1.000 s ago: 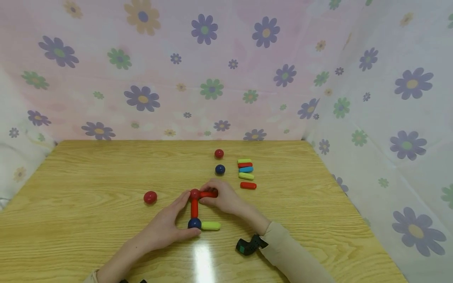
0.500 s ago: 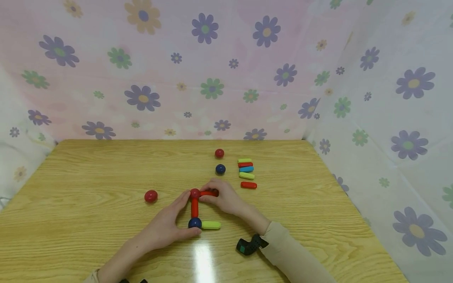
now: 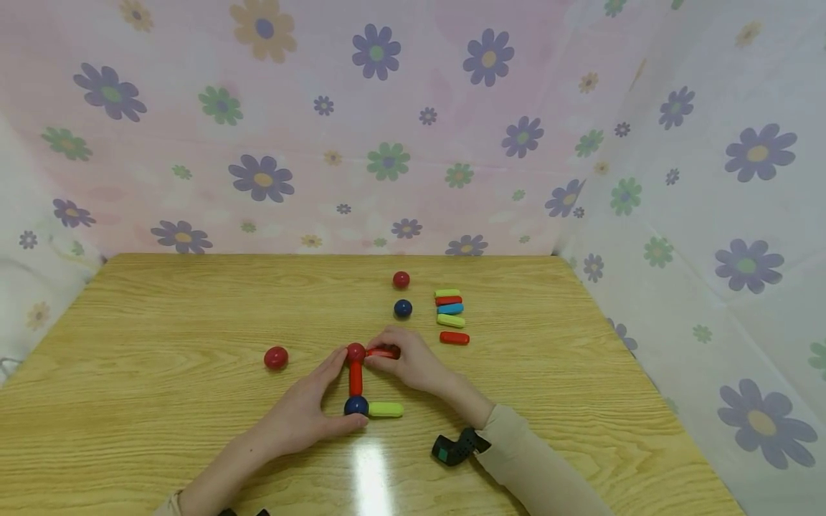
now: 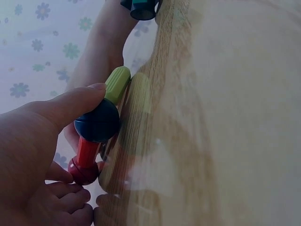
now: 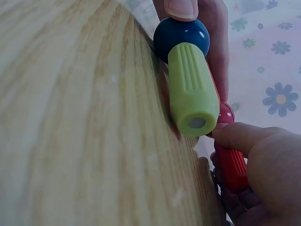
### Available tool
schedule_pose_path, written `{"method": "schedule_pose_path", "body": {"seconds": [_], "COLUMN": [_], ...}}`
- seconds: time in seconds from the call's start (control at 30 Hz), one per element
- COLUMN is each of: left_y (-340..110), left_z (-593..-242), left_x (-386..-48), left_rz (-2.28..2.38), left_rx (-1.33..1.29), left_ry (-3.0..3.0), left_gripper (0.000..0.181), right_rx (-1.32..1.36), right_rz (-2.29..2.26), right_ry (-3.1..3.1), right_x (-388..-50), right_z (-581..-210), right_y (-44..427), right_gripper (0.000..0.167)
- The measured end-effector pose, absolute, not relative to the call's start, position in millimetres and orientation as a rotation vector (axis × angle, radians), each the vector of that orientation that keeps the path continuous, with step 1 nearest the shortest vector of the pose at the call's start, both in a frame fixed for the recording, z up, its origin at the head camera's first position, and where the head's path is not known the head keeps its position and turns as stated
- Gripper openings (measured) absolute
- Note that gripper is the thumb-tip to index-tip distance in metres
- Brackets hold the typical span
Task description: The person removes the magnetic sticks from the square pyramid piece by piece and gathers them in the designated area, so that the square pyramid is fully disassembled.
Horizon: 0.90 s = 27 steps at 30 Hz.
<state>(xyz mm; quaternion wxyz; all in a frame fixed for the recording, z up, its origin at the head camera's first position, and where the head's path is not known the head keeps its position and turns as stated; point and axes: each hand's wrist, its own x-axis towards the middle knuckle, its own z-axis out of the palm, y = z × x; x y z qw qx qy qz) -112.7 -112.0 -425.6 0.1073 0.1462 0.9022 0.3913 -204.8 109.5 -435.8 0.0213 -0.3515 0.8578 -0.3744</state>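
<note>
My left hand (image 3: 300,412) spans a joined piece of balls and rods lying on the wooden table. Its thumb presses a dark blue ball (image 3: 356,405), and its fingertips touch a red ball (image 3: 355,352). A red rod (image 3: 355,380) links the two balls. From the blue ball a yellow-green rod (image 3: 386,409) points right; a grey disc shows in its free end in the right wrist view. My right hand (image 3: 411,364) pinches another red rod (image 5: 231,167) at the red ball's right side. Fingers partly cover that rod, and whether it touches the ball I cannot tell.
A loose red ball (image 3: 276,358) lies left of the hands. Farther back sit another red ball (image 3: 401,279) and a dark blue ball (image 3: 403,308). Beside them are several short rods (image 3: 450,309), with a single red rod (image 3: 454,337) nearer. A patterned cloth (image 3: 413,143) hangs behind the table.
Both hands stay in nearly the same place. The red rod in my right fingertips now shows a pale glint and seems slightly turned.
</note>
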Motion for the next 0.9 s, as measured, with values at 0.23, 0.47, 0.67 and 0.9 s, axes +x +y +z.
{"method": "schedule_pose_path", "body": {"seconds": [0.23, 0.47, 0.67, 0.9], "left_y": [-112.3, -111.9, -112.1, -112.0], "left_z": [-425.4, -425.5, -426.4, -423.9], "left_x": [-112.8, -113.4, -113.8, -113.9], "left_rz": [1.151, 1.146, 1.138, 1.136], "left_rx": [0.413, 0.416, 0.385, 0.399], "left_ry": [2.648, 2.651, 2.647, 2.642], "left_gripper": [0.115, 0.116, 0.115, 0.114], "right_rx": [-1.056, -1.036, -0.998, -0.937], "right_rz": [-1.176, -1.168, -1.163, -1.092], "right_ry": [2.656, 2.644, 2.678, 2.742], "right_x": [-204.7, -207.2, -211.1, -206.6], "right_z": [-436.2, -433.7, -424.1, -419.1], "right_y": [110.2, 113.7, 124.0, 154.3], "right_gripper": [0.017, 0.018, 0.022, 0.021]}}
